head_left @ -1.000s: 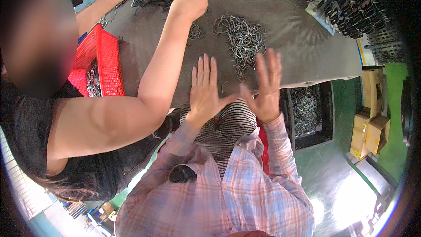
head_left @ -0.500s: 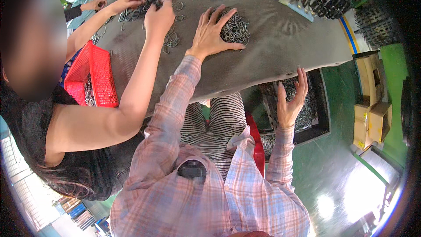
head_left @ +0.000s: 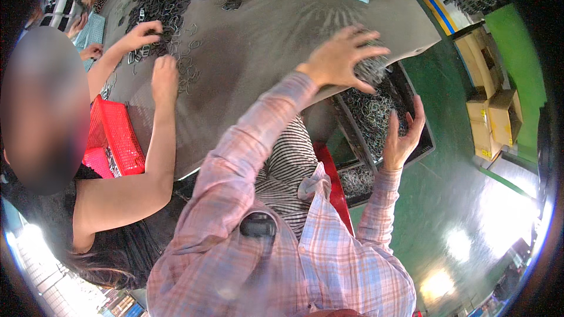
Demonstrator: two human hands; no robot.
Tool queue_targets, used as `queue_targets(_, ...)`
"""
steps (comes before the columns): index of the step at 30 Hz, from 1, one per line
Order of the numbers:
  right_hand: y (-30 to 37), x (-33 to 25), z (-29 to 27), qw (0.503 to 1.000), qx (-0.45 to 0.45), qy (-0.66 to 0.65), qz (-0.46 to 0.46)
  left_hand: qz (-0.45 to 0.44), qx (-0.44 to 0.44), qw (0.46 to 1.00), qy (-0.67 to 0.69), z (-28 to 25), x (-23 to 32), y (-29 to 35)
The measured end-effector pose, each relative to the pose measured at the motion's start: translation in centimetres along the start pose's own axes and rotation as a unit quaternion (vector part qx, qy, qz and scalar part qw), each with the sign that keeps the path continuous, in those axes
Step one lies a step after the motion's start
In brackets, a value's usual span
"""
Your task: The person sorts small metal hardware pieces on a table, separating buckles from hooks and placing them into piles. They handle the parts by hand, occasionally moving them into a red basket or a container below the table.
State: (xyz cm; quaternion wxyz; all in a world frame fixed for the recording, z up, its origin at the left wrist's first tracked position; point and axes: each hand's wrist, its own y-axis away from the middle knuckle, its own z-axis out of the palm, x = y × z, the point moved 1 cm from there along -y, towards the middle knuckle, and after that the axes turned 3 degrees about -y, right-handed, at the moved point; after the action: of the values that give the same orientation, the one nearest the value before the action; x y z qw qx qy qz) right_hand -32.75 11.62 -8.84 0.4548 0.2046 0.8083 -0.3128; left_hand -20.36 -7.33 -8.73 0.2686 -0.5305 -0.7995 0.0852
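My left hand [head_left: 343,58], fingers spread and curved, is at the table's right edge behind a blurred clump of small metal wire rings [head_left: 371,69]. The clump sits between thumb and fingers, against the palm side, at the edge above a dark crate [head_left: 424,151]. In the crate lies a heap of similar bent metal pieces [head_left: 376,111]. My right hand [head_left: 404,138] is raised over the crate's near right side, palm turned inward, fingers apart with nothing in them. Whether the clump still rests on the table cannot be told.
Left of me a co-worker's hands [head_left: 164,76] are at a pile of dark buckles [head_left: 170,0] on the grey-brown table [head_left: 252,53]. A red basket [head_left: 126,141] stands beside that person. Cardboard boxes [head_left: 493,120] stand on the green floor at right. More people are at far left.
My left hand has swept the clump rightward across the table to its edge. The right hand stays raised over the crate. The view has turned to the right.
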Motion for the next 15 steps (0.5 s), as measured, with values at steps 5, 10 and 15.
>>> queue_targets(5, -0.6, -0.9, -2.5, 0.996, 0.089, -0.031, 0.006, 0.059, 0.022, 0.994, 0.088, 5.7, 7.4, -2.6)
queue_targets(10, -0.8, -2.6, -4.1, 0.987, 0.151, -0.049, 0.02, -0.017, 0.129, 0.98, 0.152, 1.1, 9.0, 2.7)
queue_targets(15, 0.3, -7.4, 6.0, 0.989, -0.049, -0.139, -0.023, -0.215, 0.198, 0.955, 0.048, -7.4, 6.1, 14.9)
